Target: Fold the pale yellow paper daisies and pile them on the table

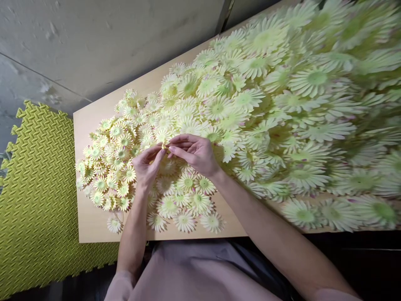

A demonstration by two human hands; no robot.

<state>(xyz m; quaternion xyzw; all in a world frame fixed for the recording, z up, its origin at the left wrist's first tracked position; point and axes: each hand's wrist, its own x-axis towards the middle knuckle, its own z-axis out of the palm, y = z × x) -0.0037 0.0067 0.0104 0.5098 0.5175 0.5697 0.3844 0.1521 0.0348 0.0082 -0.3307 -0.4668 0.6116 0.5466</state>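
My left hand (146, 165) and my right hand (194, 152) meet fingertip to fingertip over a heap of pale yellow-green artificial daisy heads (216, 108). Both hands pinch one small yellowish flower piece (165, 146) between them. The fingers of each hand are curled closed on it. The piece is mostly hidden by the fingertips. Loose daisy heads (184, 219) lie flat on the wooden table (90, 225) just under my wrists.
The heap rises high and blurred on the right (316, 104). A lime-green interlocking foam mat (37, 196) covers the floor to the left. A grey concrete floor (94, 42) lies beyond the table. My pinkish-grey clothing (194, 271) shows at the near edge.
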